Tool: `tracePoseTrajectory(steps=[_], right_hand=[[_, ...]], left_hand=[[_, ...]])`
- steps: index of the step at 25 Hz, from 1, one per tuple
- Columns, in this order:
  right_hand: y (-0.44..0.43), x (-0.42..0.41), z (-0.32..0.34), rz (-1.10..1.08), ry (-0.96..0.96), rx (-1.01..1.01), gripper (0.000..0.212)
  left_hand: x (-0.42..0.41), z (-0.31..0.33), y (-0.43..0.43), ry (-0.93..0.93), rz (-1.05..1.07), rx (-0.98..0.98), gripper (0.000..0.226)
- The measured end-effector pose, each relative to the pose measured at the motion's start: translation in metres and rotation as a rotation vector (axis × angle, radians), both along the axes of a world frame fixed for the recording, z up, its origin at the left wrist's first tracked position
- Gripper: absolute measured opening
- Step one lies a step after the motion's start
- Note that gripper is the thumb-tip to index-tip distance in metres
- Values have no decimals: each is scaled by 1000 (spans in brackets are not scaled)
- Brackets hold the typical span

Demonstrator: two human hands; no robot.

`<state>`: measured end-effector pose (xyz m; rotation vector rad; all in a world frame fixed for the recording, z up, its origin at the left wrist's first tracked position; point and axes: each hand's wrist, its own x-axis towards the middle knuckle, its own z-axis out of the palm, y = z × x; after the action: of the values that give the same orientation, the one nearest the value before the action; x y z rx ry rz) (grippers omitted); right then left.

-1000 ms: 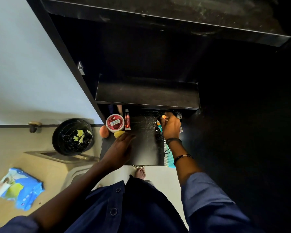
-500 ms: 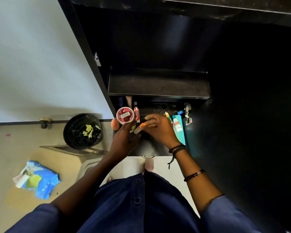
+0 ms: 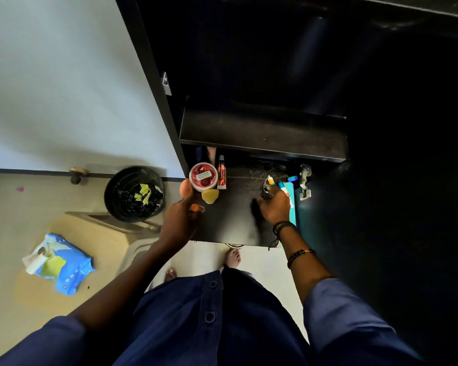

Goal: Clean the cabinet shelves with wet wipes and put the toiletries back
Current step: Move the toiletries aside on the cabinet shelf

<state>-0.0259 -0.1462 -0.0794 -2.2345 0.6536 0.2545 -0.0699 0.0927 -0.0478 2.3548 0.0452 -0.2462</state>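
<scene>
Left hand [image 3: 181, 217] pinching one orange item [image 3: 195, 207]; right hand [image 3: 275, 207] curled, contents unclear.

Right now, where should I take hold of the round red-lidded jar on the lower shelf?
Grip the red-lidded jar around its rim, coming from above: it sits upright with its flat lid facing up. The red tube crowds its right side, so fingers fit better front and back.

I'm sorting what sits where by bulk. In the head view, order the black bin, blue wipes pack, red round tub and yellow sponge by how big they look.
1. Black bin and blue wipes pack: about alike, so I won't rank them.
2. Red round tub.
3. Yellow sponge, the smallest.
</scene>
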Motion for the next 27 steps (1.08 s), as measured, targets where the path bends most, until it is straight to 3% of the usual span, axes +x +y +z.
tracePoseTrajectory(steps=[8, 15, 20, 24, 27], right_hand=[[-24, 34, -30, 233, 100, -265, 40], [-24, 56, -41, 335, 142, -380, 39], [-15, 65, -37, 322, 148, -213, 34], [26, 76, -28, 284, 76, 42, 10], [54, 88, -19, 395, 73, 92, 24]], left_hand=[[19, -10, -6, 19, 66, 71, 28], [27, -16, -9, 24, 80, 122, 31], [24, -19, -9, 56, 70, 146, 26], [20, -22, -4, 63, 48, 154, 28], [18, -22, 0, 56, 23, 132, 28]])
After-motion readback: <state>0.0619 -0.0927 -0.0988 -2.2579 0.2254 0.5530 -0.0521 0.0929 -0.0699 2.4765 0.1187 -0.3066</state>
